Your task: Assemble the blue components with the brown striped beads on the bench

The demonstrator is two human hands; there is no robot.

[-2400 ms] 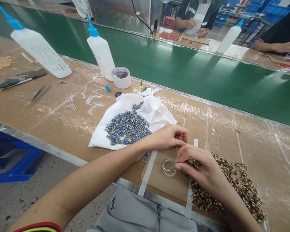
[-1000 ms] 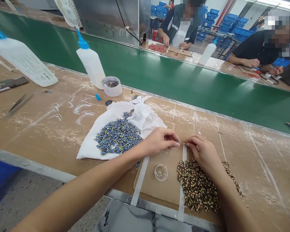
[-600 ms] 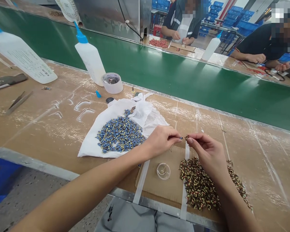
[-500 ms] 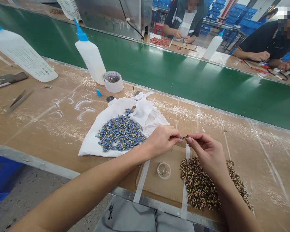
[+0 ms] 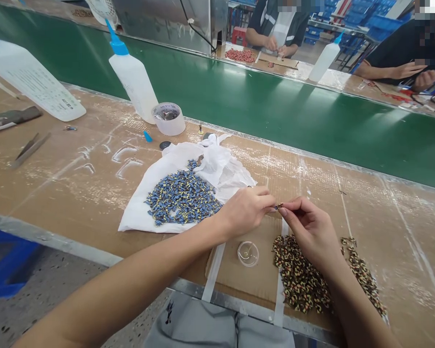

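My left hand (image 5: 248,209) is closed in a pinch on a small blue piece, mostly hidden by the fingertips. Facing it, my right hand (image 5: 310,227) pinches a small dark-and-yellow piece (image 5: 280,205); the two pieces meet or nearly meet between my fingers. Left of my hands, many blue-and-yellow pieces (image 5: 181,195) lie heaped on a white plastic bag (image 5: 139,212). Under my right wrist spreads a pile of small brown, yellow and red curved pieces (image 5: 300,280). A small clear round cup (image 5: 248,253) with a thin stick in it sits on the cardboard (image 5: 235,282) below my hands.
Two white bottles, a lying one (image 5: 36,79) and an upright one (image 5: 134,84), are at the left. Nearby are a tape roll (image 5: 170,123), tweezers (image 5: 31,150) and a blue cap (image 5: 147,137). Beyond the green belt (image 5: 239,101), two people work at a bench.
My hands have drawn slightly closer together, and the blue piece is now more covered by my left fingers. Across the belt, the right-hand person's hands have risen. The view has shifted slightly.
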